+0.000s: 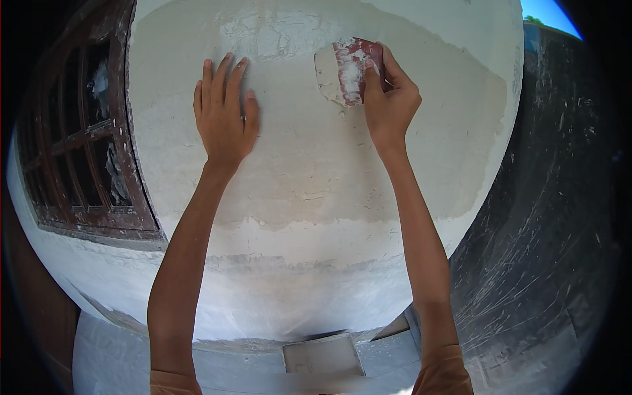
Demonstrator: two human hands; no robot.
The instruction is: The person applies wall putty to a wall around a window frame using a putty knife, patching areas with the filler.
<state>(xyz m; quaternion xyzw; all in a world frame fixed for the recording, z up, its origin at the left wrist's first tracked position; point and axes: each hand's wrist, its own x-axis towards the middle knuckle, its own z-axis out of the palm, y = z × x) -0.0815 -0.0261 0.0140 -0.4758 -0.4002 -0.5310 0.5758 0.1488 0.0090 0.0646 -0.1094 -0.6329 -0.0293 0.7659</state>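
One hand (226,122) splays on the wall (296,148); the right (395,99) grips a scraper (351,74).

Matt, pale filler (303,145) over a plastered wall (296,243), largely smooth, with small nicks and ridges near the middle and a rougher, whiter patch (270,33) at the top. Chalky, crusted white paste (351,72) in streaks across a flat, reddish-brown scraper (363,51) of uncertain material. Dark brown wood, apparently, in a window frame (124,131), faintly shiny and speckled white. Dull black finish, scratched and streaked, on a side wall (546,164). Plain brown cloth at the sleeves (444,370).
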